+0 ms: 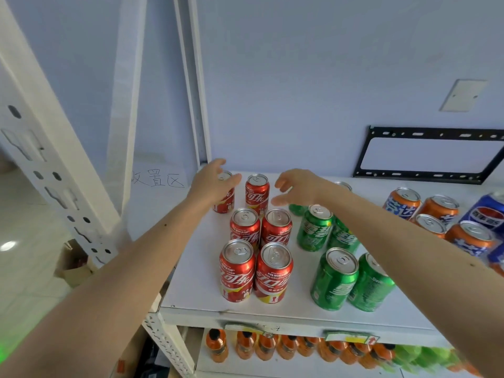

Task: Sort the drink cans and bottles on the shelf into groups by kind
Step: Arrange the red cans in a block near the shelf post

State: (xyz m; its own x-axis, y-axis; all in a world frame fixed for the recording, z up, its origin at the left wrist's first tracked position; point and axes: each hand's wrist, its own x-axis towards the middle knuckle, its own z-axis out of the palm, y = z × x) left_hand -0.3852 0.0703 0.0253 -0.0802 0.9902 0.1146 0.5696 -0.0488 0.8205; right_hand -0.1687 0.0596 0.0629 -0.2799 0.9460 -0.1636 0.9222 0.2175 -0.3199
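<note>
Reaching far back, your left hand (211,184) curls around the far-left red can (225,196), but part of that can is hidden, so I cannot tell how tight the hold is. Your right hand (296,188) hangs spread wide with nothing in it, just right of the next red can (257,192). The red cans stand close in pairs on the left of the shelf (191,268), green cans (334,278) in the middle, orange cans (439,208) and a blue can (488,211) to the right. Your arms pass right over the near cans, so a low wrist could tip one and knock its neighbours. The left edge of the shelf is close to the red cans; a hard push could send one off. The widest bare lane runs between red and green.
</note>
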